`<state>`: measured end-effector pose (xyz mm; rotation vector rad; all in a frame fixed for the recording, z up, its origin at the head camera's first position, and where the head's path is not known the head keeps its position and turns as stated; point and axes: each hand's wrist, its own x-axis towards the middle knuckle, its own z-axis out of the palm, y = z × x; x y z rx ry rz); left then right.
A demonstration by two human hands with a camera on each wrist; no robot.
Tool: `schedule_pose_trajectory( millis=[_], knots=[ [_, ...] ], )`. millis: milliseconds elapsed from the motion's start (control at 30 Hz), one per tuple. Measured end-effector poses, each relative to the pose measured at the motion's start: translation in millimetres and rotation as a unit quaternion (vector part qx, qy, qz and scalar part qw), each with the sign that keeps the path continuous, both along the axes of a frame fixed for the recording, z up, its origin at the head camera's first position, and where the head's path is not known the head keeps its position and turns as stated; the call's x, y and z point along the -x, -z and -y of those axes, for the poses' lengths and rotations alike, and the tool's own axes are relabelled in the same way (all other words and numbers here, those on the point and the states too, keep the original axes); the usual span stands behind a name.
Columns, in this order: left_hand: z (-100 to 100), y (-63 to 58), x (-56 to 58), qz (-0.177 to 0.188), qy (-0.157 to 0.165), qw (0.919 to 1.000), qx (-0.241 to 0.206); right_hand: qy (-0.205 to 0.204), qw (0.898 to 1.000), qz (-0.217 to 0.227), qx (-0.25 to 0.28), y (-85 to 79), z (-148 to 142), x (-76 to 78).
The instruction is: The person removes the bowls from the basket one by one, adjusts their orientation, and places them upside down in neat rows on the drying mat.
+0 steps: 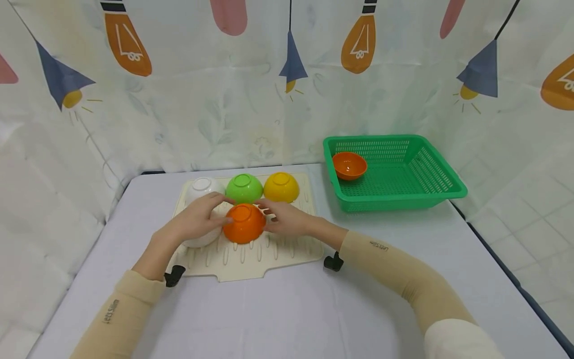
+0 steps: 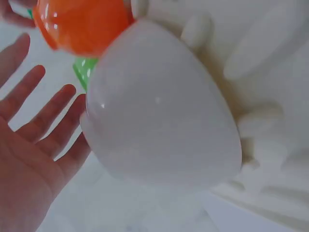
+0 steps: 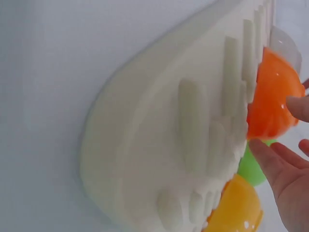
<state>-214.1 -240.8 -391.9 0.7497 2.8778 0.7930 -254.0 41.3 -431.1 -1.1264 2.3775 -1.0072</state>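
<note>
An upside-down orange bowl (image 1: 243, 229) sits on a cream ridged drying board (image 1: 242, 268), between my two hands. My left hand (image 1: 197, 218) reaches over an upturned white bowl (image 1: 204, 241), which it partly hides. Its fingers look extended and spread in the left wrist view, holding nothing. On the orange bowl's other side is my right hand (image 1: 289, 219), thumb and fingers parted around that edge; whether they touch it I cannot tell. Behind stand another white bowl (image 1: 202, 186), a green bowl (image 1: 244, 187) and a yellow bowl (image 1: 281, 187), all bottom up.
At the back right of the white-covered table (image 1: 287, 319) stands a green perforated basket (image 1: 399, 203). Inside its left end, another orange bowl (image 1: 350, 167) lies mouth up. A patterned curtain (image 1: 179, 99) hangs behind the table.
</note>
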Motion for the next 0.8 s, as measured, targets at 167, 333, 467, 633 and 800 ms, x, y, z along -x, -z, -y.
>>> schedule_pose_trajectory(
  millis=[167,333,467,633,800],
  knots=[
    [24,-10.9,3.1,0.009,-0.095,0.9951,-0.025,-0.006,1.000,0.002,-0.009,-10.8,-17,-1.8],
    [56,-11.9,6.0,0.067,-0.196,0.9767,-0.056,-0.026,1.000,0.000,0.009,-27.1,-38,-1.6],
    [84,-5.2,9.4,0.147,-0.215,0.9615,-0.089,-0.018,0.999,-0.018,0.023,-43.9,-57,1.5],
    [109,2.8,14.0,0.203,-0.220,0.9487,-0.102,0.027,0.998,-0.037,0.032,-66.1,-83,10.4],
    [121,11.1,19.2,0.235,-0.221,0.9400,-0.110,0.079,0.995,-0.063,0.025,-87.5,-106,18.3]
  ],
)
